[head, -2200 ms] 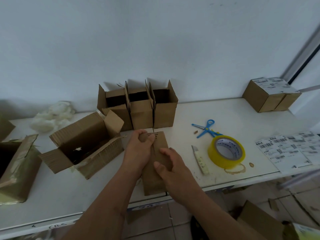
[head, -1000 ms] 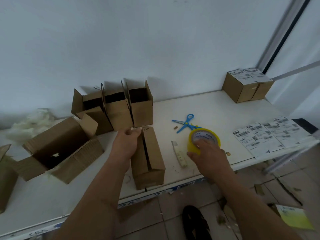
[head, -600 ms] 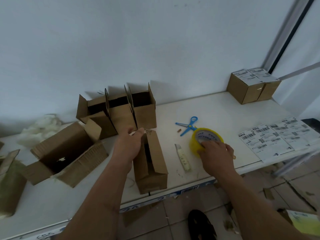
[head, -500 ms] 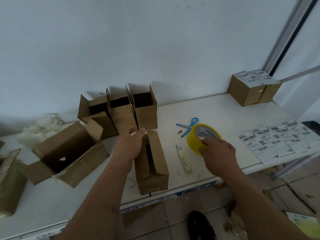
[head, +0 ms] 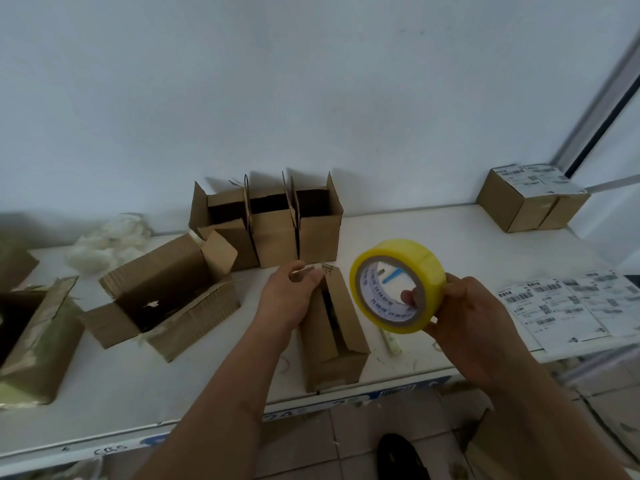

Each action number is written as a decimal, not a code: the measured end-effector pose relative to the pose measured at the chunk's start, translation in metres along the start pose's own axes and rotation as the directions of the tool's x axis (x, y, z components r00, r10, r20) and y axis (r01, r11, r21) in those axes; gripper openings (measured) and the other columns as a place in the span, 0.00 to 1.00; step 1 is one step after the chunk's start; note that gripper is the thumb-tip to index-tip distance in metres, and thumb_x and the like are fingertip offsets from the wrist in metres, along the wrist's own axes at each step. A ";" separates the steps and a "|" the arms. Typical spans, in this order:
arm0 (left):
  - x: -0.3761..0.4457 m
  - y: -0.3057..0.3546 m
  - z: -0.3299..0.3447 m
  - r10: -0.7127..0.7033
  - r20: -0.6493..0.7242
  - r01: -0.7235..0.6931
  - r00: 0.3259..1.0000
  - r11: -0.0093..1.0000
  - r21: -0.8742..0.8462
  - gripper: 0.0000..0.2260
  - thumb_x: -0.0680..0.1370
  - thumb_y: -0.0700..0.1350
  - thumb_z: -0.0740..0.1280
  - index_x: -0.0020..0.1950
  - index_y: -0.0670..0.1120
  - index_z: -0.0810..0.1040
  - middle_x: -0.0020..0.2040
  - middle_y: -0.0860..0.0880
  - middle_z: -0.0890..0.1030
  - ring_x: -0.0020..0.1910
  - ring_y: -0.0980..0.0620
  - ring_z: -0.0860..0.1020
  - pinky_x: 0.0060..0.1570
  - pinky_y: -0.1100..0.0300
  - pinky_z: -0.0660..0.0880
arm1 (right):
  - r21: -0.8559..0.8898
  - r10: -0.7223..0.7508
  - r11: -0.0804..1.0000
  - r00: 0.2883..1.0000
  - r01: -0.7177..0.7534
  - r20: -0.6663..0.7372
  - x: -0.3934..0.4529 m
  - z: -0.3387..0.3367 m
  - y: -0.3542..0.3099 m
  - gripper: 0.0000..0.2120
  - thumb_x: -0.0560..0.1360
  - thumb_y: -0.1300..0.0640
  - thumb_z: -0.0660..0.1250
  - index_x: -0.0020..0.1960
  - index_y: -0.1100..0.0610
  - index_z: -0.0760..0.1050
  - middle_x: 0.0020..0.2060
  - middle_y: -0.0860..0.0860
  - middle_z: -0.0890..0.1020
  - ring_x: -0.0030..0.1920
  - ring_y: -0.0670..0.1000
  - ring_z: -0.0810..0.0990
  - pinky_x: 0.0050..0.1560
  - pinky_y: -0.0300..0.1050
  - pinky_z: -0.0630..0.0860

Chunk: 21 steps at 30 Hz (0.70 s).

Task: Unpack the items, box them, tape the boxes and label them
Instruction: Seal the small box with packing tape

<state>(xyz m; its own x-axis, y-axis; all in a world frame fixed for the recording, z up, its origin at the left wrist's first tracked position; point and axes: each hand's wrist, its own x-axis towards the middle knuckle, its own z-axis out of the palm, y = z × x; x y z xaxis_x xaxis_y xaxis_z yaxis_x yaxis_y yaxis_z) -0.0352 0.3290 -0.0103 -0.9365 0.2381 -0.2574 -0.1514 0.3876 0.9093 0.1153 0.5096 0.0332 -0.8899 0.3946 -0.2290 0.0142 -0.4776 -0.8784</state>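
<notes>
Looking down from the head camera, you have the small cardboard box [head: 332, 327] lying at the front edge of the white table [head: 398, 223], its long axis running from 12 to 6 o'clock, near end at the table edge, far end pointing at the row of three open boxes [head: 277, 223]. Its top flaps meet along that same line with a dark gap between them, so the seam looks untaped. Your left hand [head: 291, 296] sits at the box's far end, about 11 o'clock of it, fingers curled on the flap there. Your right hand [head: 464, 313] is off at 3 o'clock of the box, raised above the table, gripping the yellow tape roll [head: 398, 285] with the thumb through its core. Judging by this, the tape must travel leftward to the seam, then run along the 12-to-6 line; the left hand is nearer the box and is placed to steady it.
</notes>
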 end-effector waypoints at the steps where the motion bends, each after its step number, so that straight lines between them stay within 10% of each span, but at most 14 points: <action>1: 0.001 -0.003 0.000 -0.004 -0.014 0.004 1.000 1.000 -0.020 0.23 0.77 0.59 0.67 0.70 0.53 0.72 0.65 0.48 0.72 0.60 0.48 0.73 0.58 0.52 0.75 | 0.029 0.014 0.999 1.000 -0.015 0.012 0.000 0.003 0.000 0.14 0.79 0.60 0.51 0.49 0.63 0.74 0.39 0.56 0.81 0.46 0.55 0.81 0.49 0.54 0.76; 9: 0.003 -0.002 -0.006 -0.043 -0.028 0.042 0.999 0.998 -0.046 0.24 0.78 0.62 0.62 0.71 0.53 0.71 0.71 0.48 0.68 0.66 0.47 0.70 0.55 0.54 0.69 | 0.402 0.111 0.908 0.993 -0.121 0.049 0.015 0.017 0.008 0.15 0.79 0.54 0.56 0.56 0.60 0.77 0.40 0.57 0.81 0.45 0.53 0.81 0.66 0.56 0.70; 15: -0.014 0.014 -0.008 0.108 -0.047 -0.107 0.993 0.994 0.023 0.16 0.81 0.59 0.59 0.66 0.56 0.73 0.63 0.52 0.73 0.59 0.53 0.71 0.57 0.55 0.69 | 0.610 0.103 0.776 0.986 -0.163 0.132 0.023 0.020 0.014 0.41 0.58 0.60 0.76 0.70 0.62 0.71 0.68 0.63 0.74 0.68 0.63 0.73 0.64 0.67 0.69; 21: -0.034 0.027 -0.011 0.274 -0.037 -0.275 0.961 0.961 -0.013 0.21 0.80 0.63 0.54 0.64 0.54 0.76 0.57 0.57 0.77 0.54 0.61 0.74 0.52 0.60 0.71 | 0.676 0.178 0.715 0.981 -0.179 0.071 0.027 0.020 0.018 0.22 0.83 0.51 0.54 0.70 0.62 0.70 0.64 0.63 0.77 0.67 0.64 0.74 0.63 0.65 0.72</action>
<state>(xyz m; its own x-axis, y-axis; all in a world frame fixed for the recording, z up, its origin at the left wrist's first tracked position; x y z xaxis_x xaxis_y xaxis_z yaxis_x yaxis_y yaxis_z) -0.0108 0.3220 0.0266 -0.9531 0.3024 0.0139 0.1075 0.2953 0.9493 0.0821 0.4958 0.0192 -0.9033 0.2463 -0.3513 -0.1387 -0.9425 -0.3041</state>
